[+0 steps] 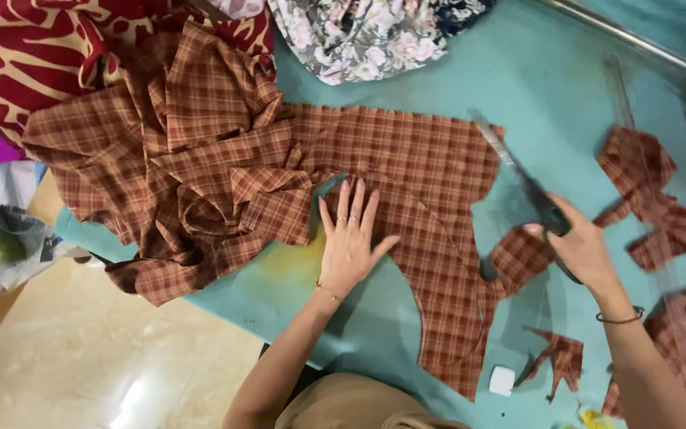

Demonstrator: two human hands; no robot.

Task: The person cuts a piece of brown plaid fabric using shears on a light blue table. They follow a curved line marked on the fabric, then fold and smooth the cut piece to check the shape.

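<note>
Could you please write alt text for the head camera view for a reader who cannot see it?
A person's left hand presses flat on brown plaid cloth spread over a teal table, while the right hand holds scissors at the cloth's edge. Plaid scraps and a small white chalk block lie nearby.

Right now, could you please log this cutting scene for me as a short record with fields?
Surface: teal table
Left hand: flat on the brown plaid fabric, fingers spread
Right hand: holding scissors, blades blurred
Scraps: plaid offcuts to the right
Near edge: small white block
Far edge: floral cloth, red patterned cloth
</note>
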